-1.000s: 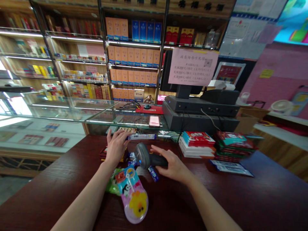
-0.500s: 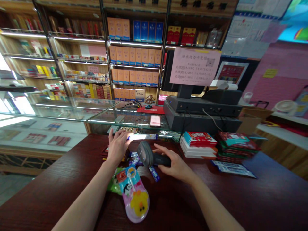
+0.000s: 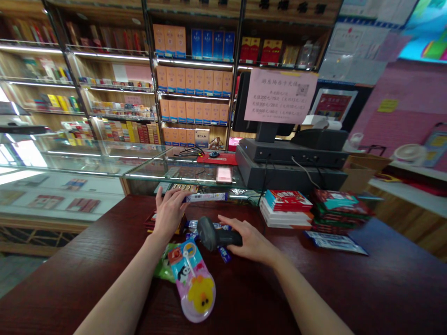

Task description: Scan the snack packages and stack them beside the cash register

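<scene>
Bright shelf strip lights (image 3: 193, 64) glare; edges bend and blur, foreground dimmer.

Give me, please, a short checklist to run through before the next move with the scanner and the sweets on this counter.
1. Right hand has hold of the scanner by its handle: ok.
2. Left hand has the long stick pack by its left end: ok.
3. Stick pack's barcode faces the scanner: cannot tell, the print is too small.
4. Scanner head points at the stick pack: not ok, it tilts down and left over the small wrapped bars.
5. Panda-and-duck pack lies out from under both hands on the counter: ok.
</scene>
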A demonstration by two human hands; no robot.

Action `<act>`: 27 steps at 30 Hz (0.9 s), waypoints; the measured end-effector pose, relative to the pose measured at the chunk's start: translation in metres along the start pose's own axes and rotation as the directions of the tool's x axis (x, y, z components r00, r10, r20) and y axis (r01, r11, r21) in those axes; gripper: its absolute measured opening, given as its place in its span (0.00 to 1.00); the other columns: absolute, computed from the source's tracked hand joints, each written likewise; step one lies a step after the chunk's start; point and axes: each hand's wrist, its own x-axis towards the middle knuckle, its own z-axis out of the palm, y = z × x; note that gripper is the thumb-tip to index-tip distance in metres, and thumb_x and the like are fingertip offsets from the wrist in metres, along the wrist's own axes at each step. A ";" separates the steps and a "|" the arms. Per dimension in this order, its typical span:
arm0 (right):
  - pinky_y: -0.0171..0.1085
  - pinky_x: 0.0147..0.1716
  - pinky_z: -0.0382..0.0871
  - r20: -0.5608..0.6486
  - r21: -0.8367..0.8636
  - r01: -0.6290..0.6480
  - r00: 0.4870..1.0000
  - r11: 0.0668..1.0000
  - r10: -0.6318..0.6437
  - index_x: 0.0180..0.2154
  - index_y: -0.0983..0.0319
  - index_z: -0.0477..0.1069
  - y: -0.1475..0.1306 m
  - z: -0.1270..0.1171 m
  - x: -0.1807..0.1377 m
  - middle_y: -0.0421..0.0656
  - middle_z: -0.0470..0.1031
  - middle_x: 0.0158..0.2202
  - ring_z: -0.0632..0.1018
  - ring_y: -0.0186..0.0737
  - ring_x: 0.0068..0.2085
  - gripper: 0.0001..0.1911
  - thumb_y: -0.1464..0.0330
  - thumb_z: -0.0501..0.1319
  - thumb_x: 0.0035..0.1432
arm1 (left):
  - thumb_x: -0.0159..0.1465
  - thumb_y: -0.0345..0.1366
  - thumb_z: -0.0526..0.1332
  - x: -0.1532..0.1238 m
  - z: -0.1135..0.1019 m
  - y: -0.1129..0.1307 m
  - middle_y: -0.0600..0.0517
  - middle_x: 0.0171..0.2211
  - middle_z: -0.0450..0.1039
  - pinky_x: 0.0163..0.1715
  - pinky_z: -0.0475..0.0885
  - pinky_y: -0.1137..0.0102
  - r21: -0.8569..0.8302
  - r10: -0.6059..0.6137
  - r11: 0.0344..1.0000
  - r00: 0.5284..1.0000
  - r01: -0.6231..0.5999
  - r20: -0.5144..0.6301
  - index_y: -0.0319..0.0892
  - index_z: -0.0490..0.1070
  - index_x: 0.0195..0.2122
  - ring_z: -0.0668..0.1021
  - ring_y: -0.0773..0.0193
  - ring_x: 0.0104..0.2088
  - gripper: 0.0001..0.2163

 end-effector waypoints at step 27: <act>0.44 0.53 0.63 0.084 -0.150 -0.015 0.996 0.989 0.028 0.67 0.53 0.58 0.008 0.002 -0.002 0.45 0.75 0.57 0.76 0.46 0.51 0.38 0.67 0.65 0.57 | 0.65 0.35 0.62 0.004 -0.005 0.007 0.49 0.49 0.80 0.68 0.45 0.45 -0.051 0.010 0.999 1.000 -0.011 -0.003 0.52 0.72 0.53 0.76 0.52 0.54 0.14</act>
